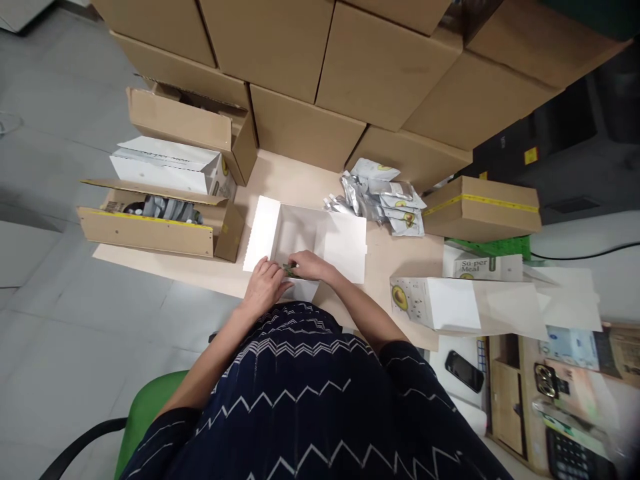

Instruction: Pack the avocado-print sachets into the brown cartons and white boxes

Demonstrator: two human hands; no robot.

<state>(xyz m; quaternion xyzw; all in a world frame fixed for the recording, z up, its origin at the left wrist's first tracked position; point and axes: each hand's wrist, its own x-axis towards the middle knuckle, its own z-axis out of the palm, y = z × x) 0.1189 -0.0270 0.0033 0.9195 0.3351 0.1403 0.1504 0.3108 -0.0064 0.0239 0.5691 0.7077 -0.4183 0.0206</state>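
Note:
An open white carton (345,243) with its flaps spread lies on the wooden table (390,257) just in front of me. Both hands meet at its near edge. My left hand (264,285) rests on the near flap with its fingers curled. My right hand (307,265) is closed, pinching a small green thing (290,269) that I cannot make out, right beside the left fingertips. A heap of silver pouches (383,195) with avocado prints lies behind the carton to the right.
Stacked brown cartons (320,80) wall off the back. Open cartons (160,223) sit at the left, one holding several dark packets. At the right are a taped brown box (483,208), printed white boxes (440,303), and a phone (464,371). Below me is a green chair (143,417).

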